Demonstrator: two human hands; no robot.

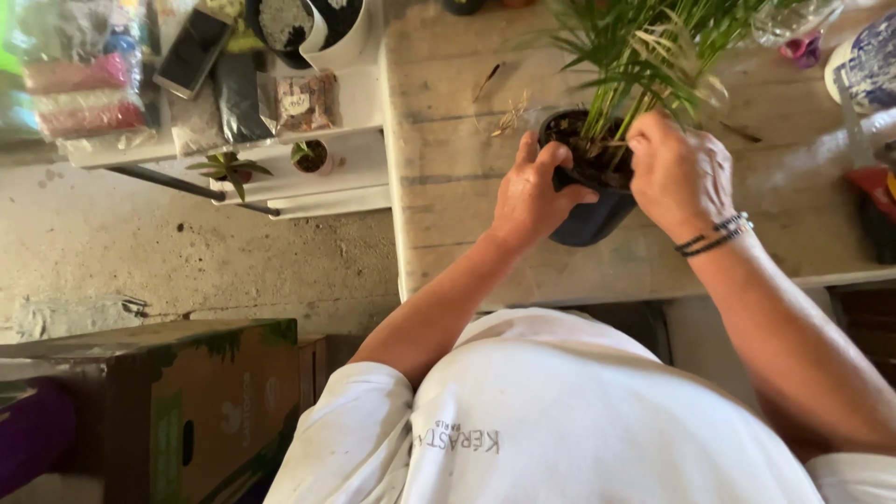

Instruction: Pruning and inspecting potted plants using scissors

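A small dark plastic pot (586, 222) with a green palm-like plant (644, 47) stands near the front edge of a worn wooden table (448, 168). My left hand (532, 191) grips the pot's left rim, thumb lying over the soil. My right hand (679, 173) is closed at the base of the stems on the pot's right side; its fingertips are hidden in the soil and stems. Dark bead bracelets circle my right wrist.
A white shelf unit (308, 182) at left carries two tiny potted plants, bags and pots. A cardboard box (187, 401) stands on the concrete floor at lower left. A patterned blue-and-white vessel (868, 61) and a red object (873, 187) sit at the table's right.
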